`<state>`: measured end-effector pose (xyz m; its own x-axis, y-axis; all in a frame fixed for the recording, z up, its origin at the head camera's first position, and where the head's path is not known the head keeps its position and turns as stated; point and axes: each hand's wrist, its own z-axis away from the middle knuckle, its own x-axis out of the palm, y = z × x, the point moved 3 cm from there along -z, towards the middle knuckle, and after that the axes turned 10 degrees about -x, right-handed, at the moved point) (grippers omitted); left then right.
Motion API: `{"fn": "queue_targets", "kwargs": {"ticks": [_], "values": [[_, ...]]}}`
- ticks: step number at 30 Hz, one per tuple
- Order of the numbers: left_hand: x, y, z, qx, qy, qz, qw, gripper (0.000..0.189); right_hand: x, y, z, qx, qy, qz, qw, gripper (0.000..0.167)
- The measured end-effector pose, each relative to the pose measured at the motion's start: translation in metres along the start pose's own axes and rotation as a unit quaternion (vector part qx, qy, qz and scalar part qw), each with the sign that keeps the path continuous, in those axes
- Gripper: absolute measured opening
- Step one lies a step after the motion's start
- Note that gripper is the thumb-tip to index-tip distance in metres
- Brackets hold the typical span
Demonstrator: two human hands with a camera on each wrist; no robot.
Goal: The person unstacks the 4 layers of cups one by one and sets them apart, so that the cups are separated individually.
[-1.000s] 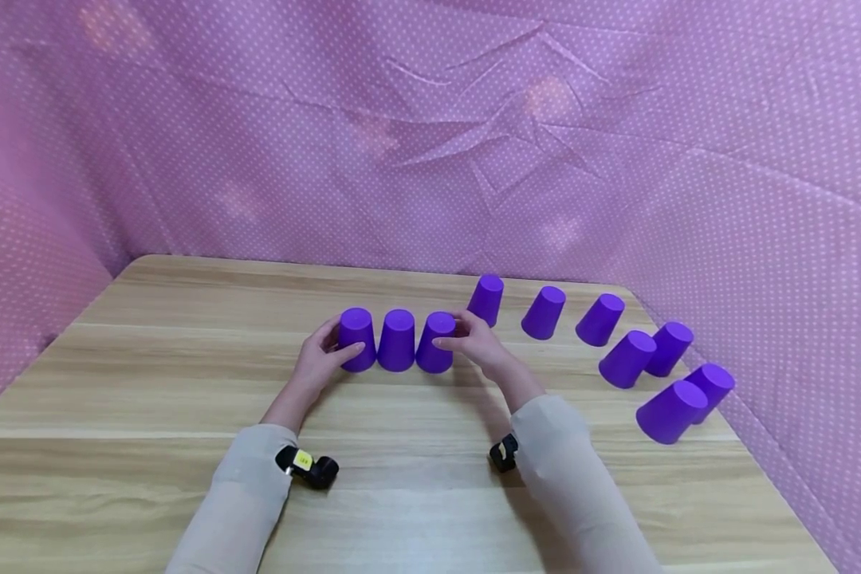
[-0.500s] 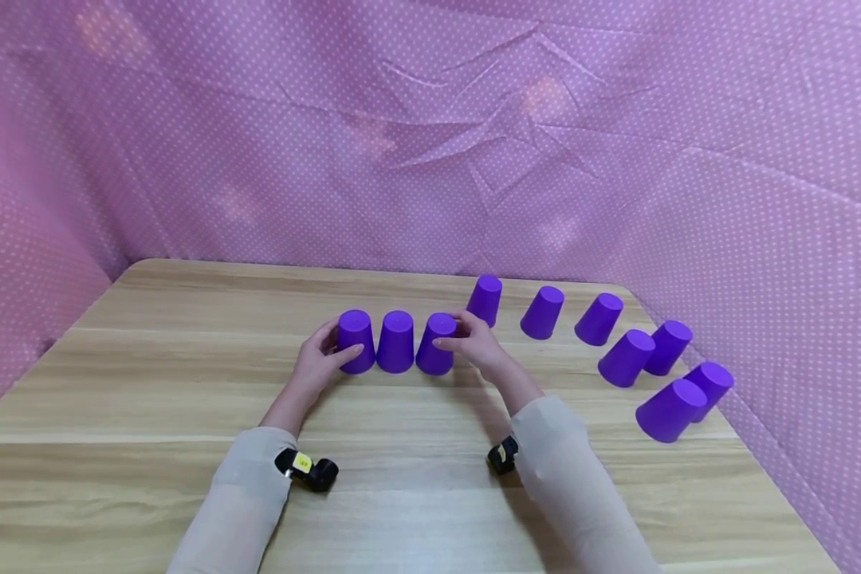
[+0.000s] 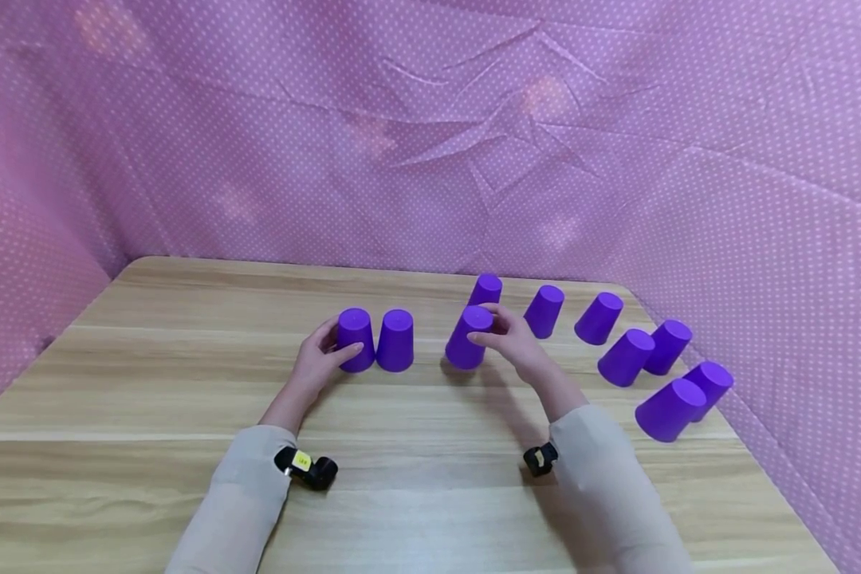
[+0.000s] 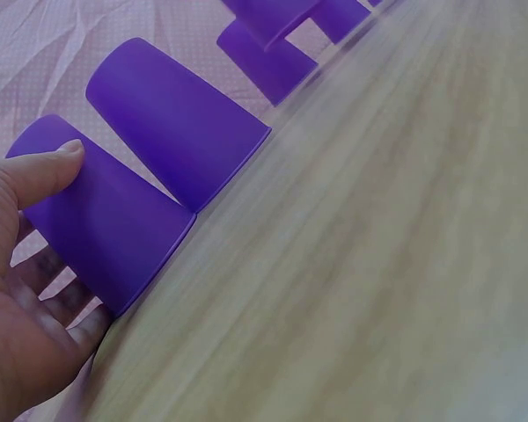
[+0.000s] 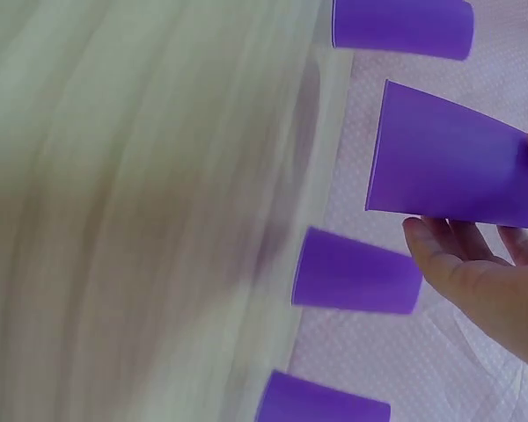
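Observation:
My left hand [image 3: 314,365] curls around an upside-down purple plastic cup [image 3: 355,339] standing on the table, its thumb on the near side. In the left wrist view the thumb [image 4: 57,170] presses high on that cup, and the other fingers are partly hidden behind it. Right beside it stands a second upside-down cup [image 3: 395,341], their rims meeting. To the right, my right hand [image 3: 514,344] grips a third cup [image 3: 466,341], thumb in front and fingers behind. The right wrist view shows this held cup [image 5: 458,158] raised off the table, mouth downward.
Several more upside-down purple cups stand toward the back right, from one cup [image 3: 486,287] just behind the held cup to another [image 3: 667,412] near the right edge. The wooden table [image 3: 416,478] ends at a pink dotted cloth [image 3: 402,159] behind and at both sides.
The right hand has lifted its cup out of the row and moved it to the right, leaving a gap beside the middle cup. The left hand and its cup have stayed put.

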<state>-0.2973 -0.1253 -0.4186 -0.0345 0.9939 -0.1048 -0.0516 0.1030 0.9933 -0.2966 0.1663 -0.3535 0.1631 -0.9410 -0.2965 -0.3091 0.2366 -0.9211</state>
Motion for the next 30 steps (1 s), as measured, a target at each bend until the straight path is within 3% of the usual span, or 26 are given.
{"fn": "queue_targets", "kwargs": {"ticks": [10, 17, 30], "values": [[0.000, 0.000, 0.003, -0.001, -0.003, -0.010, 0.9999, 0.064, -0.039, 0.002, 0.019, -0.012, 0.031, 0.007, 0.9994, 0.049], [0.000, 0.002, 0.003, 0.000, -0.001, -0.010, 1.0000, 0.065, -0.063, 0.007, 0.031, 0.008, 0.053, 0.018, 0.9984, 0.048], [0.000, 0.001, 0.001, 0.007, -0.001, -0.001, 1.0000, 0.063, -0.099, 0.020, 0.048, 0.040, 0.055, 0.060, 0.9959, 0.056]]}}
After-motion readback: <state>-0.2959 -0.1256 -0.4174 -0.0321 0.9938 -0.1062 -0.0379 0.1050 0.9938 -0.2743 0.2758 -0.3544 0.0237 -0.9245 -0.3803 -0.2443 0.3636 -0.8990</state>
